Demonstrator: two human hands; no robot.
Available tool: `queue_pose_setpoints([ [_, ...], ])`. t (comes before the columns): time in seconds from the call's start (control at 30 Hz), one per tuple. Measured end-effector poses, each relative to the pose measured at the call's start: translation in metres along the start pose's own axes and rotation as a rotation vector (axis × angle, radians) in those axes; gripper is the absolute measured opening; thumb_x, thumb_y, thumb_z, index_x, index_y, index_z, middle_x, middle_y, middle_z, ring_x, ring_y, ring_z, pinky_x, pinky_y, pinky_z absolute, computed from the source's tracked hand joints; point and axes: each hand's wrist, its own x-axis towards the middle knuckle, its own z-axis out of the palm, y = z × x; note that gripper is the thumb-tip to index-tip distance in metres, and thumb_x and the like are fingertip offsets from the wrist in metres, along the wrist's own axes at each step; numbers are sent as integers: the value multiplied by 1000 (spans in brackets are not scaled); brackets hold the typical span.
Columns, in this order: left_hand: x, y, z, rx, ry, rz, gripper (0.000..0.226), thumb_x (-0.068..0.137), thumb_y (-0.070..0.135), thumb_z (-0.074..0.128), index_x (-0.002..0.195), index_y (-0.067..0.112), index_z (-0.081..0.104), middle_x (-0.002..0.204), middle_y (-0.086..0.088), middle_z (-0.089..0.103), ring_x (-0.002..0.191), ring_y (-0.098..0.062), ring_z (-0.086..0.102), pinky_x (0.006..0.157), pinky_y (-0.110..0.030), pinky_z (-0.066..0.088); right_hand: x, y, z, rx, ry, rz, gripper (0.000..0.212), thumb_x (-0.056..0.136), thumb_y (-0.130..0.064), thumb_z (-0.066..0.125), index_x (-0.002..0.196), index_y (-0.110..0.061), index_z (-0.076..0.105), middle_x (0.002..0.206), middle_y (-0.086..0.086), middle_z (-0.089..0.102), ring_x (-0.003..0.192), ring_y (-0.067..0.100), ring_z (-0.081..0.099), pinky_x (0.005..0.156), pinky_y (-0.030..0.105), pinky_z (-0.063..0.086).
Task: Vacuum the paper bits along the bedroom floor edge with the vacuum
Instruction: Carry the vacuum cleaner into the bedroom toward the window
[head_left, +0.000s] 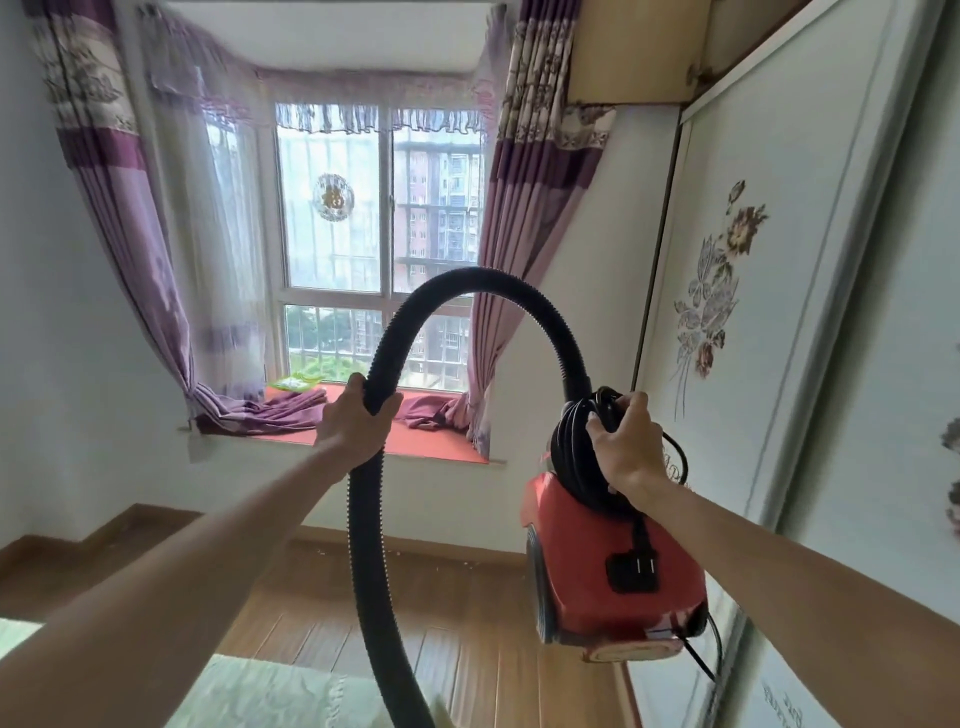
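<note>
A red canister vacuum (613, 561) hangs in the air at the right. My right hand (626, 441) grips its top, fingers curled round the coiled black power cord (576, 447). The cord's plug (631, 571) dangles against the red body. A black ribbed hose (467, 283) arches from the vacuum's top over to the left and runs down out of view at the bottom. My left hand (356, 418) grips this hose about midway. Small white paper bits (457, 562) lie on the wooden floor along the skirting board below the window.
A bay window (379, 234) with purple curtains and a red sill cushion (436, 441) faces me. A white wardrobe (779, 260) with a flower print fills the right side. A pale green bed corner (280, 691) sits at bottom left. Wooden floor (467, 623) lies between them.
</note>
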Motion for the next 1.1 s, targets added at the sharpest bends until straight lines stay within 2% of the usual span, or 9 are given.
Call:
queue_pose_setpoints([
  [0.13,31,-3,17,16,-9,4,33,98,41,56,110,12,47,78,-3,57,68,-21,57,60,-31,43,32,7,11,-8,3,1,30,96,-27,61,112,-10,43,81,3,56,64,29,64,57,49,59],
  [0.27,61,-7,33,12,-38,8,33,97,42,57,112,14,48,80,-4,59,73,-26,62,64,-34,48,60,10,21,-18,29,2,31,94,-27,62,112,-10,43,82,4,57,68,32,65,59,53,59],
  [0.43,103,-10,57,21,-68,29,32,98,44,55,114,17,48,85,-5,61,76,-27,61,65,-32,43,94,13,40,-30,56,12,29,95,-27,62,110,-12,43,84,7,57,64,31,65,50,47,58],
  [0.6,158,-20,76,-4,-96,45,31,98,41,56,114,16,49,88,-8,62,69,-23,59,55,-28,39,134,11,70,-43,82,28,31,95,-28,62,112,-11,43,87,6,58,67,28,65,54,47,59],
  [0.77,210,-23,91,-29,-101,56,29,98,39,57,111,14,48,80,-6,56,73,-28,57,64,-32,42,166,12,99,-68,113,49,32,95,-29,61,115,-12,43,80,0,52,67,28,65,57,52,59],
  [1.0,255,-30,119,-32,-138,75,29,98,39,57,112,14,48,81,-6,56,69,-24,55,62,-32,41,206,19,126,-50,139,71,32,96,-28,61,115,-9,44,81,0,50,62,27,63,51,49,58],
  [1.1,271,-33,130,-41,-143,76,30,98,39,57,114,15,48,84,-8,58,69,-24,56,61,-31,42,223,27,136,-58,144,70,34,95,-30,61,116,-10,44,81,-1,50,68,29,65,54,51,59],
])
